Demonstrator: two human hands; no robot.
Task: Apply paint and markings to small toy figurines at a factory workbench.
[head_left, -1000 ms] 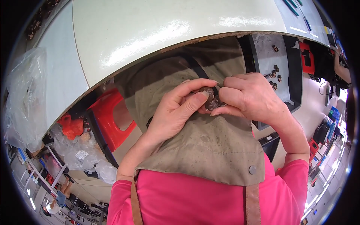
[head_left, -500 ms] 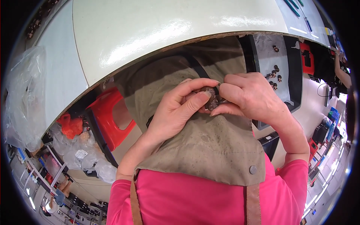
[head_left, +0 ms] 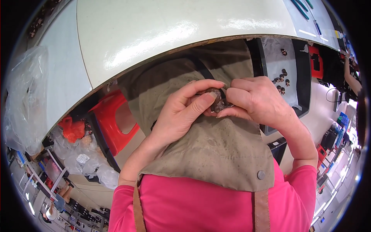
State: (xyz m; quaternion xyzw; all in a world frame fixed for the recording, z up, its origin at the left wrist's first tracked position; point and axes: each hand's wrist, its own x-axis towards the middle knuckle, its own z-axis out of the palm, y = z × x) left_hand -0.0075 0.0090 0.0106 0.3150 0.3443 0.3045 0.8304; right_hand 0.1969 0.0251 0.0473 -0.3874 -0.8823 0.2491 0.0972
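Note:
My left hand (head_left: 181,110) pinches a small, rounded, glossy dark-brown piece (head_left: 215,96) between thumb and fingers, above the lap of my brown apron (head_left: 208,150). Right against it, my right hand (head_left: 257,98) is closed, with its thumb and bent forefinger meeting at the piece's right side. A thin dark sliver shows between those right fingertips, too small to name. Fingers cover much of the brown piece, so its full shape is hidden. To the right stands a black-rimmed tray (head_left: 304,83) holding several small dark-headed figurines (head_left: 284,72) on a pale liner.
Ahead curves the edge of a pale worktable (head_left: 185,15), with green-handled pliers (head_left: 300,8) at its far right. A red stool (head_left: 114,123) and clear plastic bags (head_left: 91,164) lie to the left. Another person's arm (head_left: 351,73) shows at the far right.
Both hands stay almost in place around the brown piece. Only a slight shift of the whole view shows.

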